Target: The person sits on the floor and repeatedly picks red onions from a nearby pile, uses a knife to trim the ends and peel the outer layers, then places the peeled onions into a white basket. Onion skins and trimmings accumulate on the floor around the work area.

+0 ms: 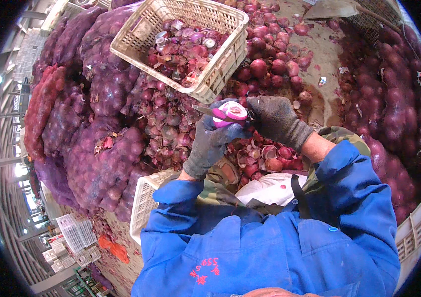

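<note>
My left hand, in a dark knit work glove, grips a red onion whose cut top shows white and purple rings. In my gloved right hand is a knife; its blade lies across the onion and points left. A purple slice rests along the blade, against the onion. The knife's handle is hidden in my fist. Just beyond my hands stands a cream plastic crate with onion pieces and skins in it. Below my hands, between my legs, lie onion peels and onions.
Whole red onions cover the floor ahead. Full purple mesh sacks are stacked to the left, with more mesh sacks on the right. Another plastic crate is beside my left elbow. A shovel lies at the far right.
</note>
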A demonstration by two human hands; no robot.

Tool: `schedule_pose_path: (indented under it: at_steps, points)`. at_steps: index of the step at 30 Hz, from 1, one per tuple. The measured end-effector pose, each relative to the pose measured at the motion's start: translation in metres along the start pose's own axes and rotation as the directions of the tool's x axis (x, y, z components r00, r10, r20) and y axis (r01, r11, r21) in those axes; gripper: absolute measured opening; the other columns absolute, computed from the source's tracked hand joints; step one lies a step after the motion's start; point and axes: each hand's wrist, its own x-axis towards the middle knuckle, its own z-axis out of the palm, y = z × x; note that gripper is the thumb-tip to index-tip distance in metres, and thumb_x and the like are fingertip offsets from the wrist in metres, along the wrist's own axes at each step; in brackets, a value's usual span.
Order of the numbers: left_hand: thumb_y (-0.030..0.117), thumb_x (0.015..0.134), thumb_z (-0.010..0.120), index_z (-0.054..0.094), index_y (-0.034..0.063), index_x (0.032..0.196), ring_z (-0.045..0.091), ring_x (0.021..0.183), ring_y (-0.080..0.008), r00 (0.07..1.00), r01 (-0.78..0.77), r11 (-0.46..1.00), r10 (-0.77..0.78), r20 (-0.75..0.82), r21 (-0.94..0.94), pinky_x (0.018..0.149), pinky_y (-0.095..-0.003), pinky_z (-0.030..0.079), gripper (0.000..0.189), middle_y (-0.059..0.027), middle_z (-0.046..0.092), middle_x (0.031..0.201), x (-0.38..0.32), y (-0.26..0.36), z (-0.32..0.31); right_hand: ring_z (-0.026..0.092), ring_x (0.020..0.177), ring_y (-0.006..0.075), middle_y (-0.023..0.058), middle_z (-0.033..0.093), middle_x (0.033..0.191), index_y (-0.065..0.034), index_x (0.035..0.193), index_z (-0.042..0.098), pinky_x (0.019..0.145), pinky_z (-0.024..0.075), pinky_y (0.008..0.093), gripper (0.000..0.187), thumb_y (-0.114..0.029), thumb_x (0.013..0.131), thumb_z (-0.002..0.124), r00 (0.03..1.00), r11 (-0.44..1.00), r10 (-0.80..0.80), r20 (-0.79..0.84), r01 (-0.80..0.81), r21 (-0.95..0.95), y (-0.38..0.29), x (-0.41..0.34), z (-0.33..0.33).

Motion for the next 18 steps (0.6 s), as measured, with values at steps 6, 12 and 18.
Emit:
schedule_pose_path:
  at_steps: [6, 12, 18]
  points:
    - [0.013, 0.083, 0.083, 0.048, 0.0025, 0.144, 0.068, 0.112, -0.0246, 0.992, -0.007, 0.98, 0.031, 0.122, -0.197, 0.091, -0.0427, 0.062, 0.071, -0.0134, 0.066, 0.126, -0.008, 0.009, 0.009, 0.068, 0.082, 0.042, 0.0189, 0.066, 0.08, -0.0084, 0.097, 0.061, 0.07, 0.0533, 0.0524, 0.019, -0.015, 0.081, 0.068, 0.963, 0.968, 0.247, 0.108, -0.241, -0.068, 0.039, -0.005, 0.002]
    - [0.004, 0.076, 0.086, 0.041, 0.0065, 0.149, 0.068, 0.115, -0.0284, 0.989, -0.059, 0.985, 0.08, 0.126, -0.163, 0.096, -0.043, 0.06, 0.086, -0.0114, 0.06, 0.137, -0.007, 0.022, 0.001, 0.064, 0.085, 0.047, 0.0227, 0.065, 0.083, -0.005, 0.088, 0.058, 0.072, 0.0495, 0.055, 0.012, -0.011, 0.079, 0.063, 0.959, 0.957, 0.28, 0.049, -0.282, 0.067, 0.05, -0.011, 0.0]
    - [0.002, 0.071, 0.088, 0.038, 0.0131, 0.15, 0.066, 0.118, -0.0349, 0.989, -0.043, 0.967, 0.076, 0.124, -0.252, 0.087, -0.0437, 0.064, 0.094, -0.0149, 0.056, 0.143, -0.008, 0.02, -0.005, 0.062, 0.084, 0.0478, 0.0239, 0.062, 0.081, -0.0038, 0.088, 0.057, 0.071, 0.047, 0.0544, 0.012, -0.011, 0.08, 0.063, 0.961, 0.952, 0.276, 0.012, -0.275, 0.132, 0.032, -0.005, -0.008]
